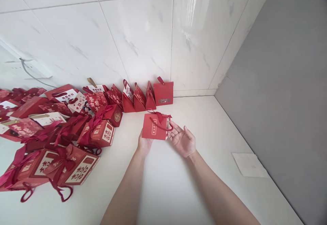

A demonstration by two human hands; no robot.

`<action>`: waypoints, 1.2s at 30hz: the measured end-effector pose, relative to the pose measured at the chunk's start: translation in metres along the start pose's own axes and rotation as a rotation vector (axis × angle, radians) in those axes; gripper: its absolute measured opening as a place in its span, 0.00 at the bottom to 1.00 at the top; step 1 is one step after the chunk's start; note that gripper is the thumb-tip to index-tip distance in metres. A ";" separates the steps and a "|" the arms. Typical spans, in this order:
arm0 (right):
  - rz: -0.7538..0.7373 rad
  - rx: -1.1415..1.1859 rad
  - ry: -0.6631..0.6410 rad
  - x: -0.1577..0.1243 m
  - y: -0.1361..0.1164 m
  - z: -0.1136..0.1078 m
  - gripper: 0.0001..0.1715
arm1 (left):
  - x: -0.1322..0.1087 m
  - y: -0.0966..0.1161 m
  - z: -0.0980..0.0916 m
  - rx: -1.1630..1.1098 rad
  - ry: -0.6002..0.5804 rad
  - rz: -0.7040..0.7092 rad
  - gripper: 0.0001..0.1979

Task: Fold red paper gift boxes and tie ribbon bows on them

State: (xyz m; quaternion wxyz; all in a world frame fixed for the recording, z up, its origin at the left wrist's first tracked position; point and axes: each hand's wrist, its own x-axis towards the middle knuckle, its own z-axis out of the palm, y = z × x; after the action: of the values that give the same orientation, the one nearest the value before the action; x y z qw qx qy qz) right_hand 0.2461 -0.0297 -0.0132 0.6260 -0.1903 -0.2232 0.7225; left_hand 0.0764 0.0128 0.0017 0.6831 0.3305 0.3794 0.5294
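Observation:
A small red gift box (pixel 148 127) with a rope handle, a ribbon bow and a framed label is held over the white tabletop. My left hand (pixel 145 144) grips it from its lower left side; the fingers are mostly hidden behind the box. At the right side of the box, my right hand (pixel 182 141) is turned palm up with its fingers apart. Its fingertips are close to the rope handle (pixel 170 127); whether they touch it I cannot tell. Behind the held box, a red box with a small window (pixel 163 90) stands against the wall.
Several triangular red boxes (pixel 140 99) line up along the tiled wall (pixel 138 31). Many red boxes with ribbons (pixel 81 167) crowd the left side of the white table (pixel 163 191). A white square sheet (pixel 249 164) lies at right, beside a grey panel (pixel 281 82).

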 end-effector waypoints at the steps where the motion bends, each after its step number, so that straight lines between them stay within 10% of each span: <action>1: 0.000 0.000 0.002 0.000 0.000 0.001 0.29 | 0.000 0.000 0.000 -0.004 -0.002 -0.003 0.24; 36: -0.118 -0.047 0.078 0.006 0.001 0.014 0.19 | -0.002 -0.007 -0.006 0.049 -0.145 -0.019 0.23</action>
State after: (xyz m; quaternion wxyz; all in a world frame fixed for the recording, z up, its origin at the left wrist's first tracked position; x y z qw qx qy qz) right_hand 0.2370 -0.0250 -0.0021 0.6713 -0.2194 -0.2262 0.6709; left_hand 0.0740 0.0100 -0.0070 0.7055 0.3808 0.3449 0.4881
